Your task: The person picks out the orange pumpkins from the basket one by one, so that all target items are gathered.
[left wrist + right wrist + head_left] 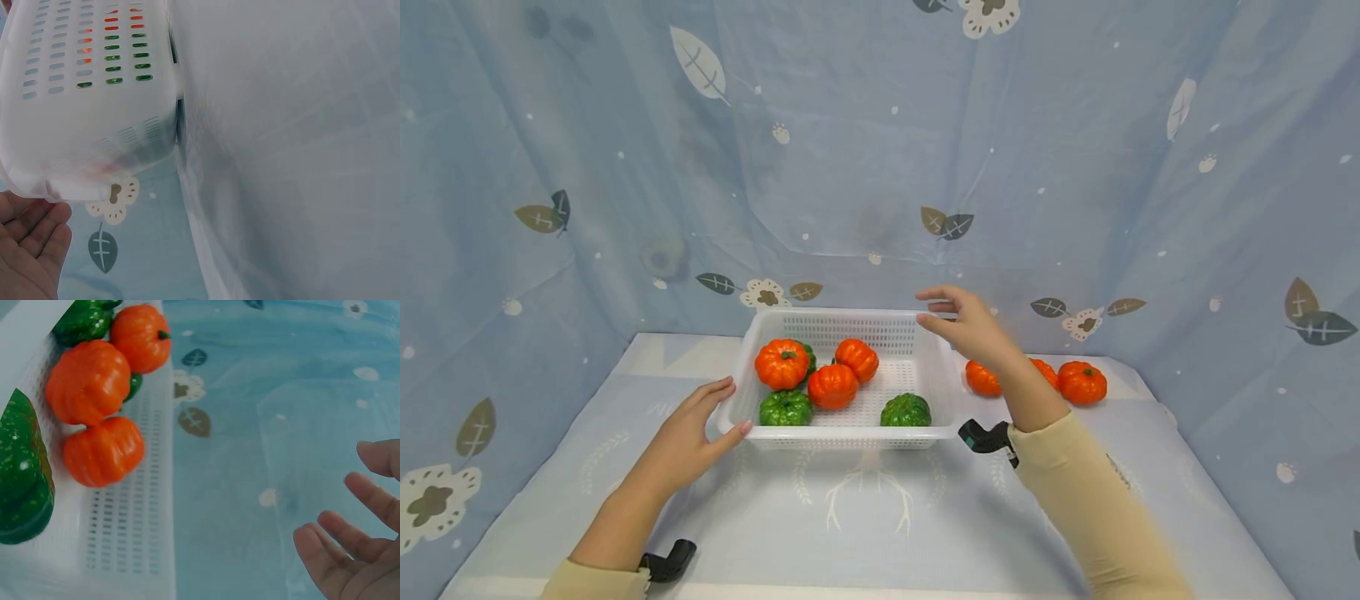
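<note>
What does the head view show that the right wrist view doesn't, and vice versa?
Only the head view: the left hand at the left rim of the white basket, both cream sleeves, and orange pumpkins outside the basket, on its right.

Only the right wrist view: the palm side of the right hand, seen close.

Both: the right hand holding nothing, three orange pumpkins and three green pumpkins in the basket, and the leaf-patterned cloth.

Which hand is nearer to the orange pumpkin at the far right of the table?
Right. The right hand is raised near the right end of the white basket, left of that orange pumpkin; the left hand is at the basket's opposite end, farther away.
</note>
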`<action>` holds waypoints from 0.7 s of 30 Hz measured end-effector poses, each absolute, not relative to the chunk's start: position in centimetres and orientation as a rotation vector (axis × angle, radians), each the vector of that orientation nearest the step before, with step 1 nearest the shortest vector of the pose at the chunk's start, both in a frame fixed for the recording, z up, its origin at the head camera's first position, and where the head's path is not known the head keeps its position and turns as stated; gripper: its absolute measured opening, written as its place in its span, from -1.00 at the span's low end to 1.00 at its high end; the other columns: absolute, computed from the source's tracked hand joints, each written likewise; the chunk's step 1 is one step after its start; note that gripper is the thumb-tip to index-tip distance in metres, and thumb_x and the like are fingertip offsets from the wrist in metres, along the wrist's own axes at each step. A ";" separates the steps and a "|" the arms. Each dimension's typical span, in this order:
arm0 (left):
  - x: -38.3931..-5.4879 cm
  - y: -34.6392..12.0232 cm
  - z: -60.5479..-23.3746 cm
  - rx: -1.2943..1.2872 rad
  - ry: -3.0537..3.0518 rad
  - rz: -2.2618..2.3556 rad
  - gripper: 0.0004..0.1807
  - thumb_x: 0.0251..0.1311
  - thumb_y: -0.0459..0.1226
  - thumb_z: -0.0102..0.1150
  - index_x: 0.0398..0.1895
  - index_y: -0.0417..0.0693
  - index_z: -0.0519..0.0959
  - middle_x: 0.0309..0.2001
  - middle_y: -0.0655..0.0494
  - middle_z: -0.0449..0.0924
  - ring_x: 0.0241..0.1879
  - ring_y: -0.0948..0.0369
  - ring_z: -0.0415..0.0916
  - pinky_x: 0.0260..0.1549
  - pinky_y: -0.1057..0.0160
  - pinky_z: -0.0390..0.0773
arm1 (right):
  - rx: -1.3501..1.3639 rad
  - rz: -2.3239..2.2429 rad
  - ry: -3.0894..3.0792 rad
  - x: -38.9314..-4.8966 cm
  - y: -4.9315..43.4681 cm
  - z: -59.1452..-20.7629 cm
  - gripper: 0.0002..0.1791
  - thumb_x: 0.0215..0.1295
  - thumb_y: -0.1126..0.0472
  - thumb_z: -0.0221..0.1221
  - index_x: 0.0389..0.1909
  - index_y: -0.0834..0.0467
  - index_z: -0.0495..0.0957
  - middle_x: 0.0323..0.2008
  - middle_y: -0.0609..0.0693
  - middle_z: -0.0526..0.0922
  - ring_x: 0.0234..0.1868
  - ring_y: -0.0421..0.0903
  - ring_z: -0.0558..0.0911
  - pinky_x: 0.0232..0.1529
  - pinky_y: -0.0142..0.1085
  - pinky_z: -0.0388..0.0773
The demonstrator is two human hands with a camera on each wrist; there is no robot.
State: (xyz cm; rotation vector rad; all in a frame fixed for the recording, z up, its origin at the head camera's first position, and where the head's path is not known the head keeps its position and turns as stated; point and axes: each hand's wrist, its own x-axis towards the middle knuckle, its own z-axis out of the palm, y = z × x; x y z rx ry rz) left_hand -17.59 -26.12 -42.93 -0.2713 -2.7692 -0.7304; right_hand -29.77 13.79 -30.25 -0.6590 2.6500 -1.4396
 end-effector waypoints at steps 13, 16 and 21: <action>-17.5 -26.0 -42.9 -0.269 -2.765 -0.734 -0.15 0.26 0.08 0.30 0.40 -0.34 0.33 0.44 -0.18 0.25 0.37 -0.23 0.24 0.27 -0.33 0.28 | -0.875 -1.113 2.544 -34.1 7.7 -33.3 -0.59 0.39 0.23 0.25 0.22 0.17 0.54 0.29 0.17 0.49 0.29 0.17 0.48 0.22 -0.07 0.52; -17.5 -26.1 -43.0 -0.263 -2.766 -0.735 -0.14 0.26 0.10 0.29 0.40 -0.33 0.33 0.44 -0.17 0.24 0.37 -0.23 0.24 0.27 -0.33 0.28 | -0.854 -1.090 2.517 -34.8 7.0 -34.0 -0.58 0.37 0.25 0.26 0.23 0.21 0.53 0.28 0.23 0.48 0.29 0.18 0.48 0.22 -0.10 0.52; -17.5 -26.2 -43.0 -0.255 -2.768 -0.735 -0.12 0.26 0.15 0.26 0.41 -0.32 0.33 0.45 -0.16 0.24 0.37 -0.23 0.23 0.26 -0.33 0.28 | -0.816 -1.056 2.492 -35.9 6.3 -35.1 -0.54 0.37 0.28 0.24 0.27 0.25 0.50 0.25 0.21 0.50 0.30 0.17 0.47 0.24 -0.11 0.50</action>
